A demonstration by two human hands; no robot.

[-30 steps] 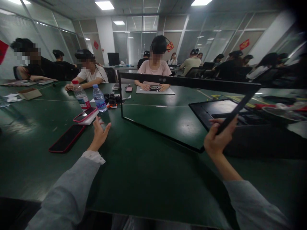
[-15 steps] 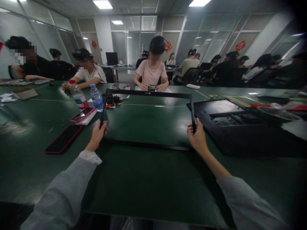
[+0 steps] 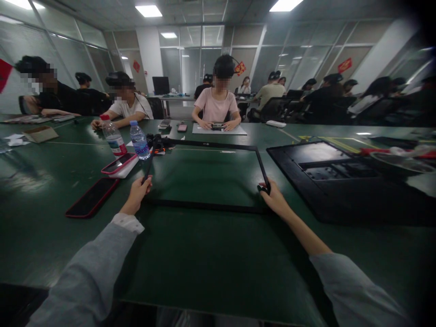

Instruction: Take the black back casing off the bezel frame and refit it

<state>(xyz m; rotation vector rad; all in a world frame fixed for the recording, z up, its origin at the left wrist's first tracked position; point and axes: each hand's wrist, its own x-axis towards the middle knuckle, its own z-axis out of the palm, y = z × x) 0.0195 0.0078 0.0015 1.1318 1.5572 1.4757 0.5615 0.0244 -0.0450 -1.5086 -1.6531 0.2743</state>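
A thin black rectangular frame (image 3: 211, 206) lies nearly flat on the dark green table (image 3: 204, 254) in front of me. My left hand (image 3: 138, 194) grips its left side bar near the front corner. My right hand (image 3: 272, 197) grips the right side bar near the front corner. The frame's far edge reaches a pile of small black parts (image 3: 158, 141). Through the frame only bare table shows.
A large black panel (image 3: 327, 168) lies to the right of the frame. Left of it are two phones in red cases (image 3: 91, 196) (image 3: 119, 162) and two water bottles (image 3: 139, 140) (image 3: 113, 137). Several people sit across the table and further back.
The frame was upright and tilted, held by my right hand alone. My left hand took the left bar, and both hands lowered it almost flat onto the table.
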